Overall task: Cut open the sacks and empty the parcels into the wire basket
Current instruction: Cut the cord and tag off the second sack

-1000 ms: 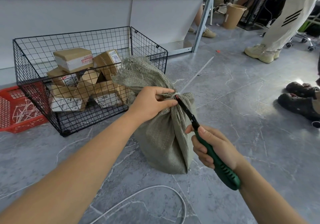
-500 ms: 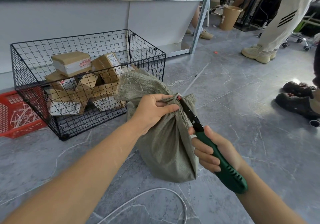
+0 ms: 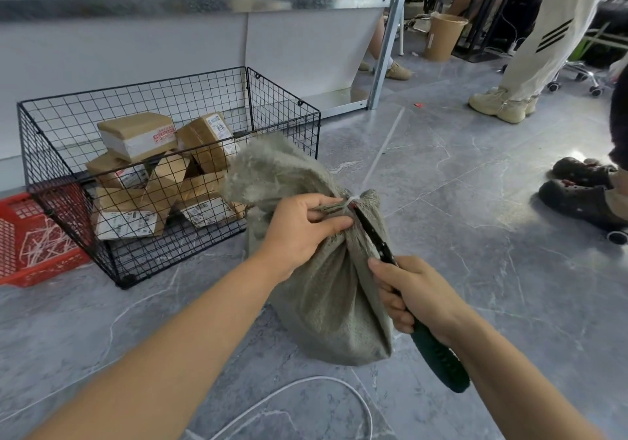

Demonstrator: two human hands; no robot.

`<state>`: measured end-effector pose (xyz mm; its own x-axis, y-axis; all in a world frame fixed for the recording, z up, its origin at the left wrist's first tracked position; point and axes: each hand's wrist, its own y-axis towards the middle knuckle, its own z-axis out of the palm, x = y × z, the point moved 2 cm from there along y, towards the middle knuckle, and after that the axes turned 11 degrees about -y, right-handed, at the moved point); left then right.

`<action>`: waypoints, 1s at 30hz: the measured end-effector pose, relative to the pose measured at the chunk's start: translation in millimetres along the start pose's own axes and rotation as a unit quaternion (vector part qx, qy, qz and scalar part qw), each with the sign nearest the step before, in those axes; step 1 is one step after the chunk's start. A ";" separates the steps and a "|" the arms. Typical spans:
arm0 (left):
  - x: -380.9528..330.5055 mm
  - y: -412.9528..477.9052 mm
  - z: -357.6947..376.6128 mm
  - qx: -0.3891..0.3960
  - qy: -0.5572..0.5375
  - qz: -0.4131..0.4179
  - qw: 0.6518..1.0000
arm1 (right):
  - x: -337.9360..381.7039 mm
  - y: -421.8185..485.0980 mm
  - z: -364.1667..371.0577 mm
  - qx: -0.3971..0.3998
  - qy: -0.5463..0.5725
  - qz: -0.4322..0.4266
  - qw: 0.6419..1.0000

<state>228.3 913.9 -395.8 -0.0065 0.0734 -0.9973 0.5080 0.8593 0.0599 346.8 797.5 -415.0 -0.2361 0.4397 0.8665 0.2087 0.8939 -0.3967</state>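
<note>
Sack centre frame on floor by basket, left hand pinching its neck, right hand fisted round cutter at the tie; blade's right beside left fingers, so a slip could nick them.

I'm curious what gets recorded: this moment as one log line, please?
left hand grips sack neck | right hand holds cutter at white tie | sack tied | parcels in wire basket
</note>
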 end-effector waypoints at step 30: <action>14.1 -0.7 33.0 -0.020 -0.409 -0.199 0.890 | 3.8 -3.0 25.7 -0.055 0.156 0.019 0.986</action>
<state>256.2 897.6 -411.2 0.4592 -0.6201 -0.6361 0.5738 0.7537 -0.3204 320.9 798.7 -418.3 0.0742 0.4095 0.9093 0.3169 0.8549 -0.4108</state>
